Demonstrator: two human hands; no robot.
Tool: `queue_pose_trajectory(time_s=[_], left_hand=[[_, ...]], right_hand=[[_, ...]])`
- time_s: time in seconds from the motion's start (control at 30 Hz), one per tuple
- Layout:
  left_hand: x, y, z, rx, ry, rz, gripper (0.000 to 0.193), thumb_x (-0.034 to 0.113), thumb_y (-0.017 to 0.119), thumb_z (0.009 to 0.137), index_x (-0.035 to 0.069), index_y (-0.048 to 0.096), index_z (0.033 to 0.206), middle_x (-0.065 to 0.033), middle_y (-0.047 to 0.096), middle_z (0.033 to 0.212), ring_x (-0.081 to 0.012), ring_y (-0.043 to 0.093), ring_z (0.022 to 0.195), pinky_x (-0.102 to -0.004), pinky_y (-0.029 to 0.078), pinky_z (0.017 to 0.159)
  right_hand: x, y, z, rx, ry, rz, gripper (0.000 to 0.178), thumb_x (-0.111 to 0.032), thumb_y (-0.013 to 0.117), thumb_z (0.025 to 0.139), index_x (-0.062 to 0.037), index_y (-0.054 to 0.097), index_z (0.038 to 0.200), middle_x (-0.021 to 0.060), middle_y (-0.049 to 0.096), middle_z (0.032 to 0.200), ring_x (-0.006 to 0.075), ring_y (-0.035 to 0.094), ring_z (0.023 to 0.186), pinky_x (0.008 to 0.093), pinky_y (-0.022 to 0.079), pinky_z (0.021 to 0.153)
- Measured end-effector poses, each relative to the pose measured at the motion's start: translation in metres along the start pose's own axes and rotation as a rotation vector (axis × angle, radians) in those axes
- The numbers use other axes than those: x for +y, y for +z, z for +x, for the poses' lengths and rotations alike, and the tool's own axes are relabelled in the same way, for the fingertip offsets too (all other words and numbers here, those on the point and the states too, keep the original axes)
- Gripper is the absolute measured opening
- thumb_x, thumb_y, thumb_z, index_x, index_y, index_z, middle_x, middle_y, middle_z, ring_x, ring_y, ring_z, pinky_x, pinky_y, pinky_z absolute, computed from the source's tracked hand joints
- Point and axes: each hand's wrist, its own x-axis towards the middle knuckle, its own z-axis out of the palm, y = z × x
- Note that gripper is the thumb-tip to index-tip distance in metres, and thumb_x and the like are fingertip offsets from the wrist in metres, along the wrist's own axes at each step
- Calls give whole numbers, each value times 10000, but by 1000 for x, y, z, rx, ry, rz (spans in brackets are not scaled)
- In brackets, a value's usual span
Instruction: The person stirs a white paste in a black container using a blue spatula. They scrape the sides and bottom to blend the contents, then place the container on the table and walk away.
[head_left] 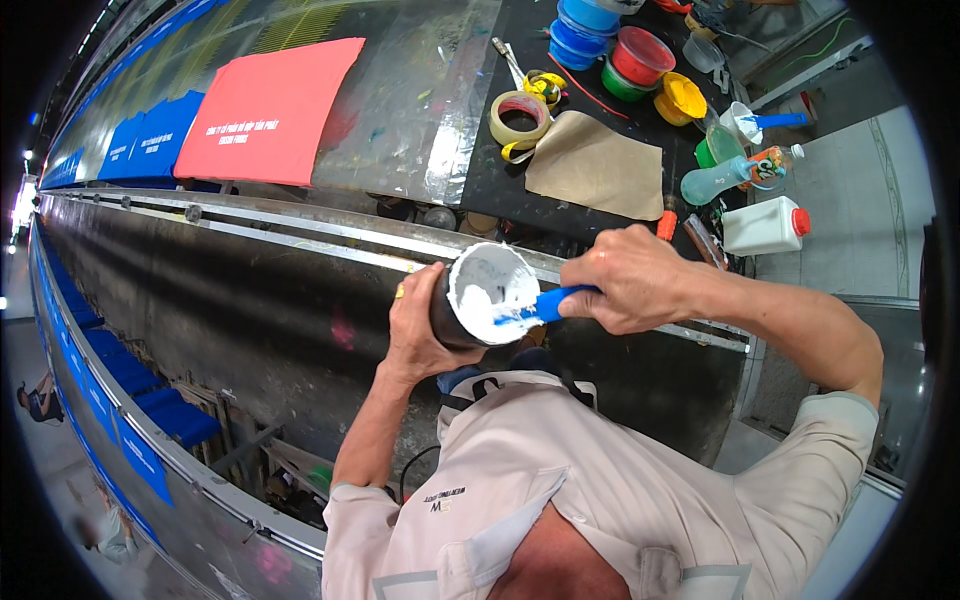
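My left hand [410, 325] is wrapped round a dark tub [450, 312] and holds it tilted in front of my body. Thick white paste [478, 308] coats the tub's inside and rim. In my right hand [632, 280] is the handle of a blue spatula [562, 303], my fingers closed round it. The spatula's end reaches into the tub and is smeared with white, so its tip is partly hidden.
Beyond my hands, a black tabletop bears brown paper [595, 165], a tape roll [520, 118], a red-lidded tub [645, 55], a yellow tub [680, 98] and a white jug [762, 226]. A printed red cloth [268, 112] lies on the long table at left, beside blue cloths [150, 137].
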Motion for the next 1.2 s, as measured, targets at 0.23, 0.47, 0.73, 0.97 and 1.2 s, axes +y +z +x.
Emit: queue_pose_trajectory(time_s=[0.23, 0.47, 0.73, 0.97, 1.2], left_hand=[[8, -7, 12, -113, -15, -47, 1109, 274, 979, 514, 6, 421, 1434, -224, 583, 1280, -410, 604, 1147, -506, 514, 963], [9, -6, 18, -91, 45, -38, 1131, 270, 980, 505, 1, 409, 1442, -220, 591, 1267, -401, 612, 1131, -501, 516, 960], [5, -10, 6, -99, -36, -25, 1125, 268, 975, 495, 6, 419, 1437, -215, 595, 1261, -413, 612, 1129, -492, 518, 964], [12, -19, 23, -175, -141, -153, 1123, 252, 965, 458, 22, 455, 1432, -193, 598, 1289, -389, 612, 1176, -479, 508, 1014], [16, -28, 37, -286, -184, -324, 1153, 245, 968, 432, 16, 455, 1438, -188, 615, 1286, -366, 627, 1176, -466, 500, 1021]], right_hand=[[-5, -41, -5, 374, -190, -536, 186, -221, 682, 892, -40, 690, 933, 100, 680, 740, 280, 703, 663, 427, 541, 587], [-8, -13, 0, -5, -172, -527, 233, -190, 699, 837, 24, 653, 919, 162, 688, 705, 318, 714, 633, 412, 555, 548], [3, -33, 2, 38, -33, -86, 265, -340, 710, 910, -88, 692, 831, 126, 663, 645, 365, 676, 645, 448, 502, 542], [-5, -60, -9, 576, -381, -771, 146, -190, 730, 754, -69, 658, 792, 35, 584, 665, 203, 607, 619, 342, 436, 584], [2, -35, 2, 538, -439, -859, 219, -145, 709, 732, -13, 647, 896, 52, 606, 660, 204, 626, 603, 337, 447, 532]])
